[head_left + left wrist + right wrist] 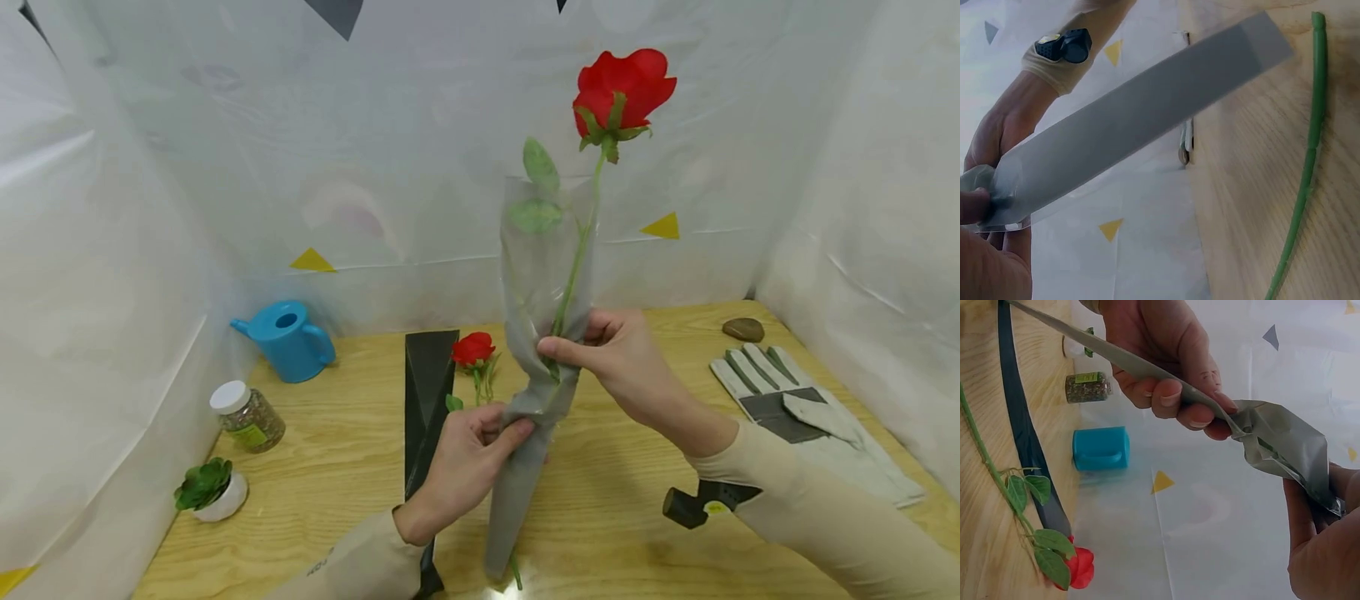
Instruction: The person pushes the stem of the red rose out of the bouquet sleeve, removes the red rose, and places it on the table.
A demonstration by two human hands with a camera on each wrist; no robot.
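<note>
Worktop (622, 517): wood. Grey wrapping sleeve (525, 467) stands upright over it, long axis vertical, red rose (622, 92) sticking out the top. Left hand (468, 462) pinches the sleeve low, at the crumpled waist; right hand (622, 358) pinches it just above, nearer the stem (577, 258). Second rose (474, 350) lies flat behind.

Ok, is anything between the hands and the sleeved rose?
Nothing visible. The left hand pinches the grey sleeve at its crumpled middle and the right hand grips it just above, with the rose stem inside the sleeve.
</note>
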